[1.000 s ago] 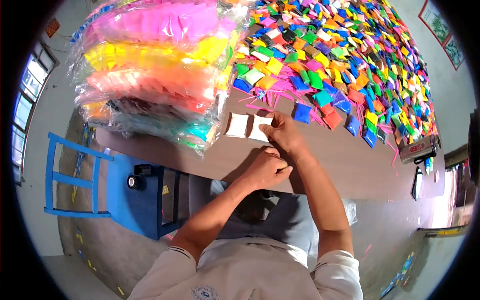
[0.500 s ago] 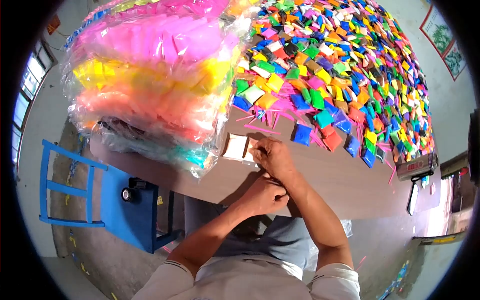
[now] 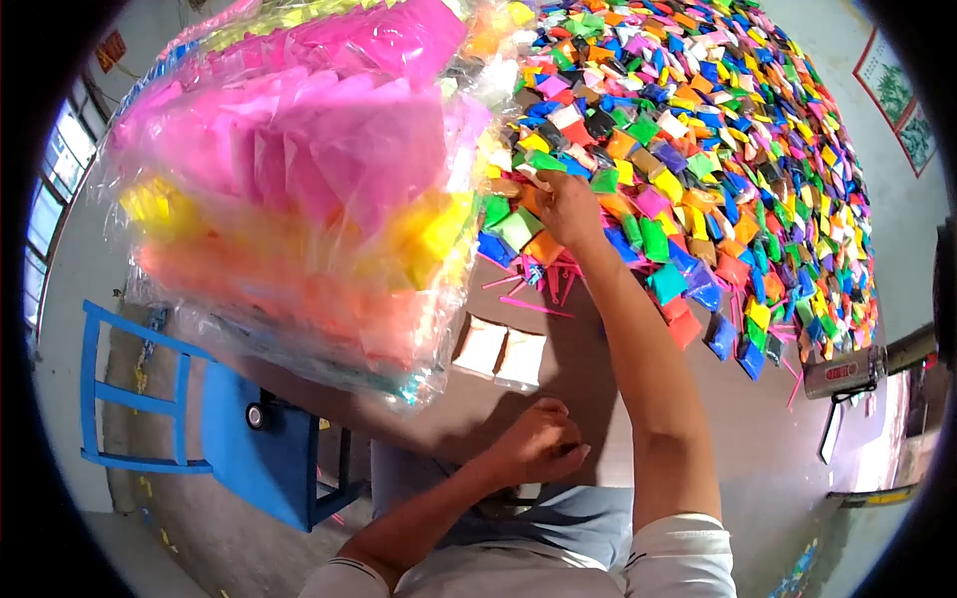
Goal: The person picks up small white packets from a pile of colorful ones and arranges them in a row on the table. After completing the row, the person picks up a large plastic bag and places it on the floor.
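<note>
My right hand reaches to the near left edge of a big heap of small coloured packets. Its fingers curl down among the packets, near a pale green packet and an orange one; what the fingertips grip is hidden. My left hand hovers low at the table's near edge, loosely curled, with nothing visible in it. Just beyond it, two white packets lie flat, side by side, touching or nearly so.
Large clear bags of pink, yellow and orange packets are stacked at the table's left. Pink sticks stick out from under the heap. A blue chair stands to the left. A cylindrical object with a strap lies at the right edge.
My right hand has left the second white packet and moved forward to the heap. My left hand has drawn slightly toward me, away from the right wrist. The view has shifted slightly.
</note>
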The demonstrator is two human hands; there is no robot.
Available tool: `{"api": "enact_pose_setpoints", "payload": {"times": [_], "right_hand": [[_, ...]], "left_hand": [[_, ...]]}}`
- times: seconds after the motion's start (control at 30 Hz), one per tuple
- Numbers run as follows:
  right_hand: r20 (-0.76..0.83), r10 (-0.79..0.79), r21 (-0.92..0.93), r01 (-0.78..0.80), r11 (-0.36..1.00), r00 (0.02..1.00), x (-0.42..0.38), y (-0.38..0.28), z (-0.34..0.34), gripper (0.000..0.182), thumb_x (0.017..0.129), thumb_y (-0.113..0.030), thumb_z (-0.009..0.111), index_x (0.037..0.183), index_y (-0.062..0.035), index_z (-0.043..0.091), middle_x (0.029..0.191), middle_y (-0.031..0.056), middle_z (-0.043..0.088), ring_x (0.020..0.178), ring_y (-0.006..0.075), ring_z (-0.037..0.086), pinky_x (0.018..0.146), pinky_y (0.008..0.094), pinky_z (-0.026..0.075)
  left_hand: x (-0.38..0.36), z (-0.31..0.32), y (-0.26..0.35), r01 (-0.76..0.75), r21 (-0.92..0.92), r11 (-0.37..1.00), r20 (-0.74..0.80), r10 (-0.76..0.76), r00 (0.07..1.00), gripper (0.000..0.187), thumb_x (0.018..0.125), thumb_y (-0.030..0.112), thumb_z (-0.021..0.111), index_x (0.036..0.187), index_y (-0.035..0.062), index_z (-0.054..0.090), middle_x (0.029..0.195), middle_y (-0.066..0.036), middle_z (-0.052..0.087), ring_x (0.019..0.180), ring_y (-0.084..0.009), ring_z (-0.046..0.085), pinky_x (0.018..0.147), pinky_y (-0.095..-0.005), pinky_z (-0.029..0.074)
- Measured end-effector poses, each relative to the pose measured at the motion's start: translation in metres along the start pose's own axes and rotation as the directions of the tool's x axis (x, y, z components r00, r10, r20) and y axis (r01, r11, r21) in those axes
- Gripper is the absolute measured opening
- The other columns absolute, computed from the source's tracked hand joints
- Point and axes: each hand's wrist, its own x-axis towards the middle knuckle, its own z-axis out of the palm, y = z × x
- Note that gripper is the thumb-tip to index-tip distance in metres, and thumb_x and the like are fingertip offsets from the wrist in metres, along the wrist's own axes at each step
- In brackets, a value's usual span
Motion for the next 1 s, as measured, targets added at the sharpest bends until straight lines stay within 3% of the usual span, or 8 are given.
{"api": "enact_pose_setpoints", "payload": {"times": [0.3, 0.43, 0.47, 0.5, 0.57, 0.63, 0.8, 1.0], "right_hand": [[0.038, 0.134, -0.307, -0.116, 0.945, 0.990, 0.032, 0.024, 0.047, 0.023, 0.078, -0.026, 0.069, 0.090, -0.0060, 0.070, 0.087, 0.0129, 0.069, 0.088, 0.0345, 0.064, 0.076, 0.0453, 0.052], [0.001, 0.250, 0.153, -0.248, 0.957, 0.968, 0.024, 0.010, 0.001, 0.022, 0.089, -0.027, 0.064, 0.086, -0.0054, 0.069, 0.076, 0.0126, 0.066, 0.070, 0.0262, 0.063, 0.060, 0.0382, 0.047], [0.088, 0.272, 0.514, -0.277, 0.812, 0.958, 0.012, 0.009, -0.013, 0.024, 0.093, -0.026, 0.061, 0.085, -0.0041, 0.067, 0.071, 0.0057, 0.061, 0.067, 0.0146, 0.058, 0.059, 0.0324, 0.043], [0.257, 0.351, 0.584, -0.434, 0.686, 0.901, -0.002, -0.001, -0.041, 0.020, 0.094, -0.021, 0.060, 0.088, -0.0035, 0.066, 0.075, -0.0005, 0.060, 0.070, 0.0079, 0.055, 0.061, 0.0277, 0.042], [0.384, 0.409, 0.801, -0.519, 0.299, 0.828, -0.043, -0.024, -0.078, 0.012, 0.093, -0.019, 0.062, 0.096, -0.0069, 0.062, 0.082, -0.0029, 0.059, 0.069, 0.0082, 0.057, 0.059, 0.0255, 0.044], [0.513, 0.366, 0.790, -0.594, 0.152, 0.776, -0.093, -0.046, -0.123, 0.020, 0.093, -0.016, 0.060, 0.110, -0.0041, 0.060, 0.092, -0.0011, 0.062, 0.078, 0.0099, 0.062, 0.065, 0.0247, 0.050], [0.465, 0.487, 0.764, -0.613, 0.202, 0.740, -0.221, -0.073, -0.160, 0.021, 0.093, -0.006, 0.057, 0.113, 0.0000, 0.059, 0.100, 0.0030, 0.064, 0.088, 0.0109, 0.060, 0.079, 0.0264, 0.050], [0.466, 0.565, 0.743, -0.648, 0.169, 0.682, -0.282, -0.091, -0.178, 0.025, 0.091, -0.002, 0.057, 0.116, 0.0025, 0.055, 0.094, 0.0024, 0.059, 0.086, 0.0087, 0.055, 0.081, 0.0242, 0.047]], "left_hand": [[-0.001, -0.008, -0.001, 0.135, -0.103, 0.985, 0.060, -0.129, 0.990, 0.027, 0.082, 0.011, 0.068, 0.062, 0.0074, 0.050, 0.056, -0.005, 0.046, 0.059, -0.0259, 0.049, 0.080, -0.0369, 0.044], [-0.004, -0.007, -0.004, 0.146, -0.071, 0.987, 0.021, -0.145, 0.989, 0.022, 0.083, 0.013, 0.067, 0.066, 0.0055, 0.054, 0.061, -0.008, 0.050, 0.065, -0.0280, 0.051, 0.075, -0.0392, 0.043], [-0.004, -0.005, -0.004, 0.140, -0.057, 0.988, 0.000, -0.141, 0.990, 0.022, 0.084, 0.013, 0.066, 0.067, 0.0051, 0.055, 0.063, -0.009, 0.051, 0.067, -0.0285, 0.052, 0.073, -0.0398, 0.043], [-0.003, -0.006, -0.001, 0.147, -0.063, 0.987, -0.006, -0.147, 0.989, 0.023, 0.084, 0.015, 0.066, 0.067, 0.0050, 0.054, 0.062, -0.009, 0.051, 0.067, -0.0291, 0.052, 0.071, -0.0400, 0.043], [0.001, -0.012, 0.005, 0.158, -0.078, 0.984, -0.012, -0.160, 0.987, 0.026, 0.084, 0.017, 0.065, 0.065, 0.0049, 0.053, 0.062, -0.010, 0.052, 0.067, -0.0303, 0.054, 0.066, -0.0404, 0.044], [0.000, -0.011, 0.005, 0.140, -0.146, 0.979, -0.086, -0.153, 0.984, 0.017, 0.085, 0.018, 0.065, 0.077, 0.0035, 0.060, 0.071, -0.011, 0.056, 0.069, -0.0272, 0.055, 0.067, -0.0387, 0.045], [-0.001, -0.002, 0.008, 0.127, -0.066, 0.990, -0.132, -0.135, 0.982, 0.015, 0.085, 0.018, 0.065, 0.081, 0.0049, 0.059, 0.075, -0.007, 0.057, 0.074, -0.0225, 0.057, 0.072, -0.0359, 0.045], [0.006, -0.004, 0.020, 0.115, 0.115, 0.987, 0.041, -0.120, 0.992, 0.022, 0.082, 0.022, 0.064, 0.084, 0.0005, 0.061, 0.078, -0.009, 0.055, 0.075, -0.0262, 0.054, 0.074, -0.0372, 0.041]]}}
